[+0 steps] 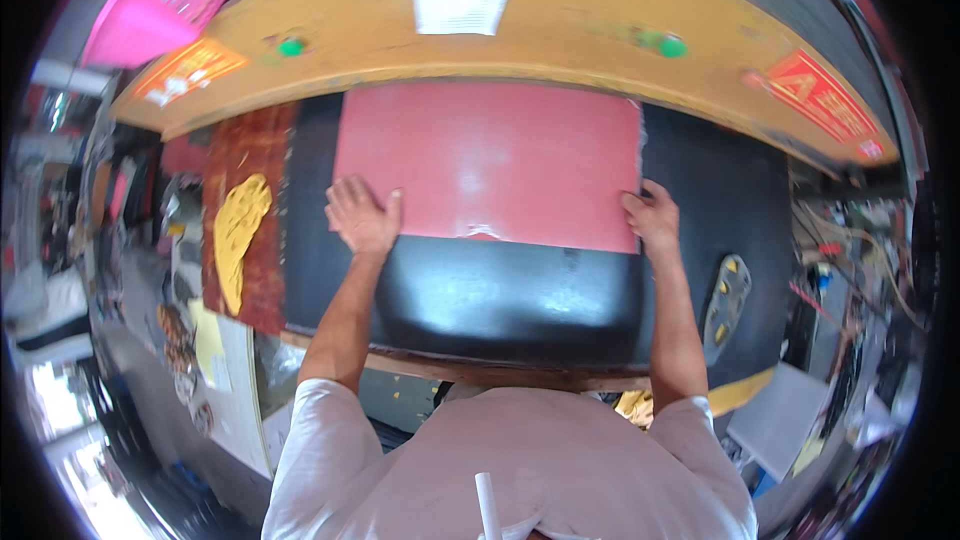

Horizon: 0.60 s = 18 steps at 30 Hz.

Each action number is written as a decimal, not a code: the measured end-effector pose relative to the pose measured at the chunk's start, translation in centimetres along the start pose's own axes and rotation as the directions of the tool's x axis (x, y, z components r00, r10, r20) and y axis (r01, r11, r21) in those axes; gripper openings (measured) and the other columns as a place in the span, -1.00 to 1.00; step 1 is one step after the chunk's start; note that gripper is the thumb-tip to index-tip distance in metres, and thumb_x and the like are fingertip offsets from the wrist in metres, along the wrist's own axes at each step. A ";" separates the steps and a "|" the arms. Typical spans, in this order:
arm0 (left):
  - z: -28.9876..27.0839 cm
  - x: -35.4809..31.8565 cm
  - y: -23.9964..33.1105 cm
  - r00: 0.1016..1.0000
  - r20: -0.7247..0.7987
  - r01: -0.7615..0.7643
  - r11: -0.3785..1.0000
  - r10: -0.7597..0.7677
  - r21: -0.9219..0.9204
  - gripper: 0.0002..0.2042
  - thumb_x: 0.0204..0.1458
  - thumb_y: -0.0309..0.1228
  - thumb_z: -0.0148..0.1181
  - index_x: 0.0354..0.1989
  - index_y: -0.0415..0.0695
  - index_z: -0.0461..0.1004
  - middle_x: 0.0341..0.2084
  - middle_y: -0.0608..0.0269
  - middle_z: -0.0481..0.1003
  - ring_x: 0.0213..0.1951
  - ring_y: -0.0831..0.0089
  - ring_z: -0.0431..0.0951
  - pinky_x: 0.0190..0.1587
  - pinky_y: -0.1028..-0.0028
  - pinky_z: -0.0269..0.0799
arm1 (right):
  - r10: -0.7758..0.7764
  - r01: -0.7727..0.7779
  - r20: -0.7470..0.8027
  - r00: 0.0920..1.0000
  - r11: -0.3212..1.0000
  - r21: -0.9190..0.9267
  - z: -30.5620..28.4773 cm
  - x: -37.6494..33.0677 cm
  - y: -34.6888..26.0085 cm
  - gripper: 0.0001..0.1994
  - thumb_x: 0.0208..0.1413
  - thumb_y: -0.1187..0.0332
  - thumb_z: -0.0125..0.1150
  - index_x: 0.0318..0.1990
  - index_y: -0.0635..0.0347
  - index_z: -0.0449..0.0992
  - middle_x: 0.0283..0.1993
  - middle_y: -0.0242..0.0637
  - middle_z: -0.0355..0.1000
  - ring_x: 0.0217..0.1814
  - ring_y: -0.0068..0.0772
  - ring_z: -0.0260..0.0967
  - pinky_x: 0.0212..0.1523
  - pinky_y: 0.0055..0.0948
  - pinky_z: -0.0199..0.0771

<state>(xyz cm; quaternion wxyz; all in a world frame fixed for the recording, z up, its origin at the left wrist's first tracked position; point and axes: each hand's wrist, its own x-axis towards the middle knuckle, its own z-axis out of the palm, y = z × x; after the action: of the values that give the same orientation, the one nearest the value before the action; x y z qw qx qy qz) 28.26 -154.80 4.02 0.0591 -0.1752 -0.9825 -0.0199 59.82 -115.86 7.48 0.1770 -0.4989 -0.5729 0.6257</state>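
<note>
A large pinkish-red sheet (490, 160) lies flat on a black work surface (500, 290), its far edge by the yellow machine beam. On the sheet's near left corner rests my left hand (364, 218), palm down with fingers spread. My right hand (655, 215) is at the sheet's right edge, fingers bent and closed around that edge. To the right of my right forearm lies a grey shoe-sole-shaped piece (727, 305) with yellow patches.
A yellow machine beam (560, 30) with green buttons spans the far side. Crumpled yellow material (240, 240) lies on a reddish-brown board (270, 280) at left. A grey panel (780, 420) stands at the lower right, and a pink item (170, 0) at the upper left.
</note>
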 end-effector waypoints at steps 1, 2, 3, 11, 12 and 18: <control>-0.2 -0.1 0.1 0.998 0.065 0.019 1.000 -0.019 -0.006 0.02 0.18 0.36 0.06 0.58 -0.28 0.11 0.57 -0.26 0.04 0.60 -0.23 -0.10 0.58 -0.18 -0.23 | -0.031 0.018 -0.075 0.997 0.985 -0.173 0.2 0.3 0.0 -0.39 0.09 0.32 0.55 0.25 0.48 0.51 -0.24 -0.19 0.62 -0.43 -0.54 0.46 -0.43 -0.45 0.49; -0.3 -0.2 0.1 0.998 0.060 0.011 1.000 -0.010 -0.008 0.03 0.19 0.37 0.03 0.59 -0.29 0.09 0.58 -0.26 0.02 0.61 -0.23 -0.13 0.59 -0.18 -0.26 | -0.100 0.070 -0.100 0.990 0.961 -0.268 0.2 0.4 0.1 -0.42 0.08 0.26 0.56 0.16 0.51 0.56 -0.24 -0.14 0.65 -0.37 -0.47 0.53 -0.33 -0.44 0.55; -0.4 -0.2 0.2 0.997 0.078 -0.005 1.000 0.007 -0.030 0.04 0.20 0.39 0.00 0.60 -0.29 0.06 0.59 -0.26 -0.01 0.62 -0.24 -0.16 0.60 -0.18 -0.29 | -0.151 0.064 -0.125 0.981 0.849 -0.525 0.1 0.7 0.1 -0.48 0.07 0.23 0.54 0.08 0.47 0.63 -0.30 -0.16 0.65 -0.33 -0.44 0.56 -0.29 -0.42 0.57; 0.6 -1.0 1.6 0.990 0.132 -0.047 0.999 0.047 -0.005 -0.02 0.33 0.29 -0.15 0.60 -0.40 -0.06 0.62 -0.30 -0.14 0.65 -0.18 -0.31 0.61 -0.15 -0.47 | -0.425 0.342 0.087 0.901 0.572 -0.746 1.1 -0.1 -1.0 -0.66 0.20 0.20 0.36 0.04 0.18 0.69 -0.08 -0.14 0.68 -0.02 -0.07 0.62 0.07 -0.16 0.59; 0.7 -1.1 1.8 0.991 0.122 -0.056 0.998 0.056 -0.009 -0.02 0.33 0.28 -0.15 0.60 -0.40 -0.06 0.62 -0.30 -0.15 0.65 -0.18 -0.32 0.61 -0.15 -0.47 | -0.561 0.467 0.149 0.814 0.479 -0.743 2.1 -0.7 -1.2 -0.65 0.23 0.21 0.33 0.10 0.15 0.67 0.06 -0.08 0.63 0.12 0.03 0.55 0.19 -0.12 0.54; -0.4 -1.2 0.6 0.962 0.183 -0.210 0.978 0.205 0.007 0.03 0.29 0.36 -0.12 0.63 -0.33 -0.10 0.65 -0.14 -0.18 0.65 -0.19 -0.36 0.60 -0.20 -0.52 | -0.635 0.678 0.542 0.550 -0.039 -0.734 10.0 -2.8 0.2 -0.52 0.32 0.07 0.25 0.35 -0.10 0.54 0.50 -0.07 0.32 0.57 0.16 0.19 0.57 0.23 0.10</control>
<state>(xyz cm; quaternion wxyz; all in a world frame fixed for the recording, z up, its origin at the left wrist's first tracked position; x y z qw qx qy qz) 29.67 -154.68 4.27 -0.0264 -0.2774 -0.9603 0.0152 52.87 -123.49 6.91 0.1370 -0.1579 -0.9767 0.0486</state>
